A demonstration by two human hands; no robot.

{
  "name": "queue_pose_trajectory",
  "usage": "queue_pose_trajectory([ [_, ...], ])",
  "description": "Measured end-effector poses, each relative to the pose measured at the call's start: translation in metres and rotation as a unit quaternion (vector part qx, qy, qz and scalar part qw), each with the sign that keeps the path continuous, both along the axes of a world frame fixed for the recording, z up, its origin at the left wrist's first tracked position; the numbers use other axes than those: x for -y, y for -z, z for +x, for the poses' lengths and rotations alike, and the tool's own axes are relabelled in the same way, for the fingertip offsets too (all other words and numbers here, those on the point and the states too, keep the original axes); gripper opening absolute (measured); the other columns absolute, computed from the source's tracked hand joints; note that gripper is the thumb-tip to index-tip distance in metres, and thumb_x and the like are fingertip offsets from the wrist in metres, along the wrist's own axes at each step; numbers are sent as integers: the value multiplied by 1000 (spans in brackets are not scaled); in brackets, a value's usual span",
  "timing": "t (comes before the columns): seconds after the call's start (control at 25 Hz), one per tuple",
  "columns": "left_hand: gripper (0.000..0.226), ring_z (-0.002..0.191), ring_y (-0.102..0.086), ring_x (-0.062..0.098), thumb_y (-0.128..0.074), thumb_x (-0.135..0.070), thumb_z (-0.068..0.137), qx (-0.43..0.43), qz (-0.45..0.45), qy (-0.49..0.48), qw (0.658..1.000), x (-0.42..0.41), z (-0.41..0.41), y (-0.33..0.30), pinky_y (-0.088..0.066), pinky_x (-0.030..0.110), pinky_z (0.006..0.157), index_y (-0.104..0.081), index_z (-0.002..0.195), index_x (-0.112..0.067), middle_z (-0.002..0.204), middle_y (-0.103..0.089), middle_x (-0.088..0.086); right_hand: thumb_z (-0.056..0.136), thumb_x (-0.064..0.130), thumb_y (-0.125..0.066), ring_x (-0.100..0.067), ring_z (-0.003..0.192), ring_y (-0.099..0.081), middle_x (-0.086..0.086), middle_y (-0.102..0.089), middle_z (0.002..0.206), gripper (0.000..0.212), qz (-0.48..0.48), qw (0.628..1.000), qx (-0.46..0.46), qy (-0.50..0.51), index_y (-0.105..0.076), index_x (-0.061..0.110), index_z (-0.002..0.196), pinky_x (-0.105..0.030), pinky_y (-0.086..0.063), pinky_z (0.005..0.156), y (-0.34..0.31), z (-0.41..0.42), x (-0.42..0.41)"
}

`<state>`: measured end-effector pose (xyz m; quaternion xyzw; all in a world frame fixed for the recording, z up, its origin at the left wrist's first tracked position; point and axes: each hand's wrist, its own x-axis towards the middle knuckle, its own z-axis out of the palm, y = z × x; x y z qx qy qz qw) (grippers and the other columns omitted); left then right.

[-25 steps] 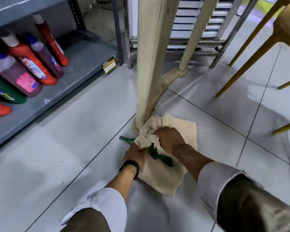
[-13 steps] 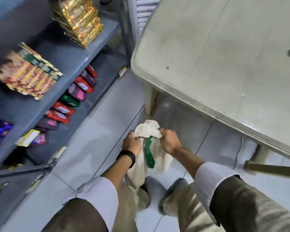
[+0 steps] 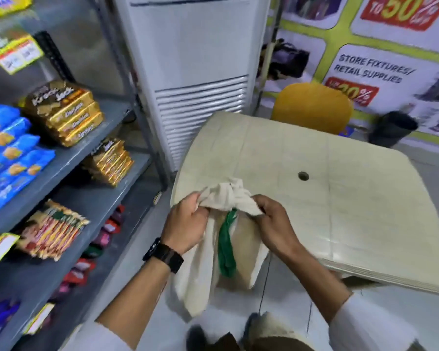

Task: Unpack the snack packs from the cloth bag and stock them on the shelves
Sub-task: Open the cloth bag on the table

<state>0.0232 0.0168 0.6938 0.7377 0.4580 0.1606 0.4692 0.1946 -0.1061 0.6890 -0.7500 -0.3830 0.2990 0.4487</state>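
Bag (image 3: 213, 262) hangs long-axis down at table (image 3: 340, 198) corner; we note left hand (image 3: 185, 229) and right hand (image 3: 276, 224) each pinching bunched rim, mouth between them.

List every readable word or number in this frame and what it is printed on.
"Krack Jack": gold biscuit packs on the shelf.
"STORE FIXTURES/ RETAIL SUPPLIES": wall poster.
"50%": red banner at top right.
"20%": red tag, partly hidden.
Shelf price labels, blue packs and striped packs: too blurred to read.
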Motion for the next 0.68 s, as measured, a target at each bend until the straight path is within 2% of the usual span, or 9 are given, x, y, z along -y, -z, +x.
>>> queue_pose_trajectory([
  [0.08, 17, 80, -67, 26, -49, -22, 86, 4, 23, 3, 1000, -18, 50, -18, -57, 44, 66, -64, 91, -27, 82, -71, -6, 91, 5, -55, -6, 70, -58, 9, -67, 76, 22, 19, 999, 31, 33, -68, 18, 80, -26, -43, 63, -18, 47, -20],
  [0.16, 11, 80, -64, 30, -50, -20, 88, -7, 48, 10, 999, -31, 100, -23, -49, 39, 65, -61, 86, -21, 81, -69, -2, 92, 8, -54, -11, 76, -62, 4, -70, 81, 19, 20, 997, 63, 47, -71, 15, 86, -27, -48, 68, -22, 93, -36],
  [0.24, 11, 82, -61, 32, -51, -20, 91, -37, 73, 19, 996, -41, 148, -18, -40, 37, 61, -61, 90, -18, 86, -69, 2, 92, 5, -54, -7, 75, -60, 4, -70, 83, 20, 9, 993, 106, 60, -72, 12, 90, -11, -43, 66, -14, 139, -49],
  [0.32, 11, 87, -61, 36, -51, -21, 93, -75, 83, 19, 994, -51, 189, -6, -37, 36, 63, -60, 92, -15, 94, -71, 7, 91, 3, -53, -12, 76, -59, 3, -70, 88, 21, -9, 991, 120, 54, -73, 11, 94, -8, -40, 60, 0, 183, -62],
  [0.4, 9, 92, -62, 38, -49, -20, 94, -109, 91, 29, 989, -60, 230, 10, -35, 36, 65, -53, 85, -18, 99, -71, 11, 90, 3, -55, -19, 86, -64, -1, -73, 95, 22, -27, 992, 120, 23, -73, 14, 95, -22, -41, 66, 19, 227, -74],
  [0.48, 11, 94, -62, 39, -47, -20, 95, -154, 99, 43, 982, -70, 259, 31, -33, 35, 65, -47, 84, -21, 102, -71, 14, 87, 2, -56, -22, 90, -65, -3, -75, 97, 23, -54, 990, 130, -2, -74, 15, 94, -26, -38, 69, 42, 260, -84],
  [0.56, 11, 99, -64, 40, -45, -21, 96, -192, 101, 49, 975, -78, 280, 53, -37, 36, 67, -54, 100, -17, 108, -71, 16, 85, 0, -58, -20, 88, -65, -3, -76, 96, 21, -67, 988, 137, -7, -74, 12, 92, -28, -37, 68, 61, 281, -92],
  [0.68, 33, 106, -64, 40, -42, -26, 97, -243, 72, 53, 966, -89, 295, 77, -48, 37, 76, -54, 127, -23, 118, -70, 14, 82, 6, -62, -27, 87, -67, -6, -75, 89, 12, -111, 981, 155, -39, -72, 13, 86, -33, -38, 65, 87, 296, -101],
])
